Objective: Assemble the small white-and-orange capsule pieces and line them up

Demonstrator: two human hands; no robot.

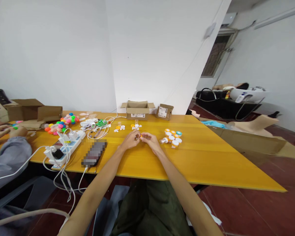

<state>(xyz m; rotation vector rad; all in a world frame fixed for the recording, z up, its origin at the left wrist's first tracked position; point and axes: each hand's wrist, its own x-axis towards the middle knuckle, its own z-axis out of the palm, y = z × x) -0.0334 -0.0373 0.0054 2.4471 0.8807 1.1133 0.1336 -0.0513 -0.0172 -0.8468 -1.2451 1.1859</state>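
Over the middle of the table, my left hand [132, 140] and my right hand [150, 141] meet with their fingertips pinched together. Between them shows a small orange piece [141, 135], mostly covered by the fingers. Its exact kind is too small to tell. Just beyond my hands lie small white and orange discs [132, 126] with a clear cup-like piece [136, 122] among them. Farther left is another little group of white and orange discs [122, 127]. To the right of my right hand stand several small round containers with white, orange and teal lids [175, 143].
Two cardboard boxes, one open [137, 110] and one smaller [165, 111], stand against the wall. On the left are a phone [94, 154], a power strip [75, 144] with tangled cables, colourful balls [61, 126] and a co-worker's hands [17, 131]. The table's [211, 164] front edge lies before my lap.
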